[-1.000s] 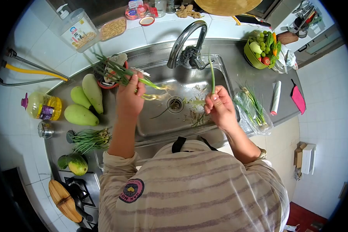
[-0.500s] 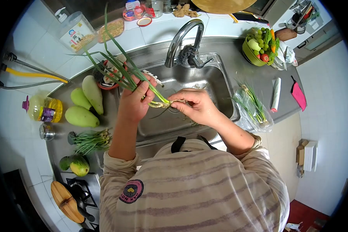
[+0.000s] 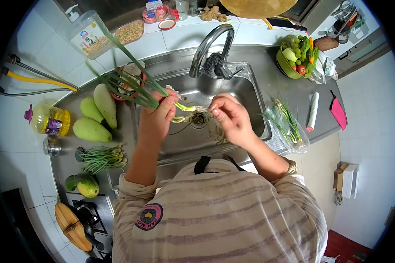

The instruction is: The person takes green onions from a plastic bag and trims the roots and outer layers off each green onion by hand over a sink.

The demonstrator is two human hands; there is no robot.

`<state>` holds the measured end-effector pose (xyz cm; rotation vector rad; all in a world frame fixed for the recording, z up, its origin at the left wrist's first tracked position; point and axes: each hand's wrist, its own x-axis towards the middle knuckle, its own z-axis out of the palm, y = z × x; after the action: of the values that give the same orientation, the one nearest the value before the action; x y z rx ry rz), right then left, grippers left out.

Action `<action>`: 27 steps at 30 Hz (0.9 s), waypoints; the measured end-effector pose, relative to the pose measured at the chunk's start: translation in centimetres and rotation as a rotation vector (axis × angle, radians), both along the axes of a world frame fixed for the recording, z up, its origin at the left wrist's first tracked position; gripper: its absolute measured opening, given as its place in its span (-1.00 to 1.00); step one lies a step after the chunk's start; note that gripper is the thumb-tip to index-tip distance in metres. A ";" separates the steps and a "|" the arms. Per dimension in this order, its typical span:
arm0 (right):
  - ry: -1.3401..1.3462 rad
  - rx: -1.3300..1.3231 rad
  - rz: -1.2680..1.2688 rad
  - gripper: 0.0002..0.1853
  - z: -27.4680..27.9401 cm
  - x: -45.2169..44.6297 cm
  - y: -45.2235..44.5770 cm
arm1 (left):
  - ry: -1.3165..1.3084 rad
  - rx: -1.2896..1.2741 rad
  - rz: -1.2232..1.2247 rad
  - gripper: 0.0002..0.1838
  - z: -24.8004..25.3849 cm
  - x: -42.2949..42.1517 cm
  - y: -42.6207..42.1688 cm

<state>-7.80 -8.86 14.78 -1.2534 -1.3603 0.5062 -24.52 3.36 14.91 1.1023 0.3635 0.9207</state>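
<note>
Over the left side of the steel sink [image 3: 171,144], my left hand [image 3: 157,115] grips several green onions [image 3: 140,90], leaves toward the upper left and roots toward the right. My right hand [image 3: 230,119] pinches the root end of one of them above the drain [image 3: 199,119]. Peelings and root scraps [image 3: 219,133] lie in the sink. On the counter to the left rests a pile of green onions [image 3: 102,158]. More green onions [image 3: 287,120] lie in a clear plastic bag right of the sink.
A faucet [image 3: 202,48] arches over the sink's back. Pale green gourds [image 3: 92,130] and an oil bottle [image 3: 50,121] stand left. A green basket [image 3: 285,65] of produce, a white roll [image 3: 313,111] and a pink cloth [image 3: 338,113] are right. A red bowl [image 3: 119,96] sits behind my left hand.
My right hand first came left from holding a single green stalk to the bunch's roots, then shifted slightly right with a root end pinched. The leaves in my left hand swung lower.
</note>
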 end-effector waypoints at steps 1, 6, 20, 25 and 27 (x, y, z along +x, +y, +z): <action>0.105 -0.091 -0.007 -0.96 -0.1 0.3 -0.2 | 0.000 0.000 0.000 -0.90 0.1 -0.1 0.0; 0.052 -0.218 -0.090 -0.88 0.9 0.2 0.3 | 0.230 0.108 -0.056 -0.88 0.9 -0.5 -0.3; -0.486 -0.062 -0.018 -0.85 1.4 -1.2 1.3 | 0.292 0.343 0.041 -0.87 1.2 0.3 -1.5; -0.575 -0.031 0.046 -0.91 0.6 -1.4 1.7 | 0.351 0.294 -0.018 -0.89 0.7 0.3 -1.1; -0.566 -0.014 0.052 -0.92 0.3 -1.4 2.0 | 0.310 0.306 -0.028 -0.91 0.6 0.6 -1.1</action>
<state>-9.15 -6.87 15.06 -1.4372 -1.8641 0.1965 -23.93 2.27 15.49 1.5353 0.4693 0.7973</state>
